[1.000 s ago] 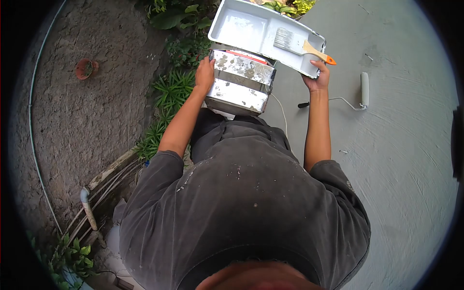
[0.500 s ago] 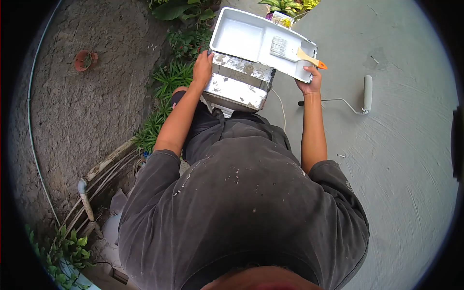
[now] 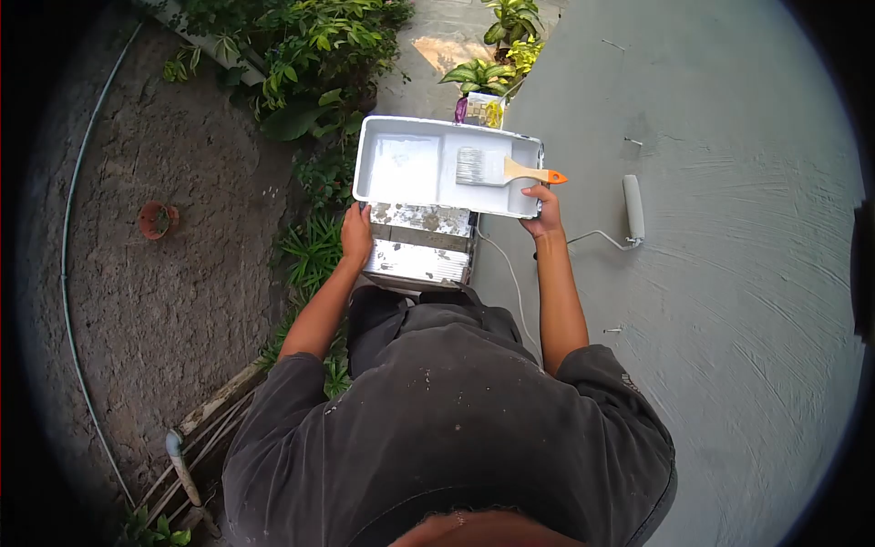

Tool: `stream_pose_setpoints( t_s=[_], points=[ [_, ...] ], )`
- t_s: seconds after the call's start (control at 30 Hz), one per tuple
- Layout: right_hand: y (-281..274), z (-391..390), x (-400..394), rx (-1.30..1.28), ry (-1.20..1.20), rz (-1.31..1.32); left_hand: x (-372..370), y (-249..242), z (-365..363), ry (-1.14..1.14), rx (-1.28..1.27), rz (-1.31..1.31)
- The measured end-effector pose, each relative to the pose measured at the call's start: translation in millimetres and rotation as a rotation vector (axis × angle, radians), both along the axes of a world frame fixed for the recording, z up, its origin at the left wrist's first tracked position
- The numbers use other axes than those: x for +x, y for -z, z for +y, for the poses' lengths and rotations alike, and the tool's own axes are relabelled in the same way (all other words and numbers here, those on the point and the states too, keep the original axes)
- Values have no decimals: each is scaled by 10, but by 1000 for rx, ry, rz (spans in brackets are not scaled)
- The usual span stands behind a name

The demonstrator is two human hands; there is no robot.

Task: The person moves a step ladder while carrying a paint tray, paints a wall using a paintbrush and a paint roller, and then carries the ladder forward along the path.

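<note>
A white paint tray (image 3: 398,197) is held out in front of me, above the paint-spattered steps of a metal stepladder (image 3: 415,262). Its left part holds a pool of white paint. Across the right part lies a flat paintbrush (image 3: 526,172) with whitened bristles and an orange-tipped wooden handle that juts past the rim. My left hand (image 3: 356,239) is closed at the tray's near left corner, its fingers partly hidden. At the near right corner my right hand (image 3: 545,217) grips the tray, thumb over the rim and the other fingers underneath.
A paint roller (image 3: 633,210) rests against the grey wall (image 3: 729,301) on the right, where several nails stick out. Leafy plants (image 3: 319,46) and a rough wall with a small clay pot (image 3: 157,220) are on the left. A white cord (image 3: 510,269) hangs beside the ladder.
The tray has gone from slanting down at the right to nearly level, and sits lower and further left in view. Both hands stay on it. The whole view has shifted as well.
</note>
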State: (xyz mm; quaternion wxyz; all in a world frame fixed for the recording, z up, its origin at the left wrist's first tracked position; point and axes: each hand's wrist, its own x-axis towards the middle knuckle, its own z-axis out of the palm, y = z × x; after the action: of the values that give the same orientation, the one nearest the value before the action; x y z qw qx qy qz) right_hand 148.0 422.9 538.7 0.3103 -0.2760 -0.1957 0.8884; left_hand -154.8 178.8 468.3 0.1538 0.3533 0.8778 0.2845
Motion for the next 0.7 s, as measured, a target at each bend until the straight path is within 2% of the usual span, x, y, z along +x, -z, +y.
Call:
stream_pose_setpoints(
  t_s=[0.2, 0.33, 0.43, 0.5, 0.57, 0.6, 0.67, 0.7],
  points=[
    [-117, -144, 73, 2, 5, -17, -26, 123, -42, 15, 57, 40],
    [-92, -281, 55, -22, 17, -8, 4, 87, -35, -15, -35, 35],
    [-150, -372, 68, -29, 13, 5, 1, 76, -33, -12, 32, 33],
    [-229, -430, 98, -26, 9, -3, -29, 123, -25, -40, -18, 23],
    [-287, -492, 121, -18, 14, -10, -58, 188, -31, -20, 67, 0],
    [-134, -485, 158, -1, 16, -2, -69, 216, -34, 7, 78, 39],
    [-236, -569, 163, 10, 37, -6, -74, 138, -1, -1, 95, -48],
    [-200, -588, 180, -9, 45, -22, -112, 265, 15, -3, 163, -36]
  ],
)
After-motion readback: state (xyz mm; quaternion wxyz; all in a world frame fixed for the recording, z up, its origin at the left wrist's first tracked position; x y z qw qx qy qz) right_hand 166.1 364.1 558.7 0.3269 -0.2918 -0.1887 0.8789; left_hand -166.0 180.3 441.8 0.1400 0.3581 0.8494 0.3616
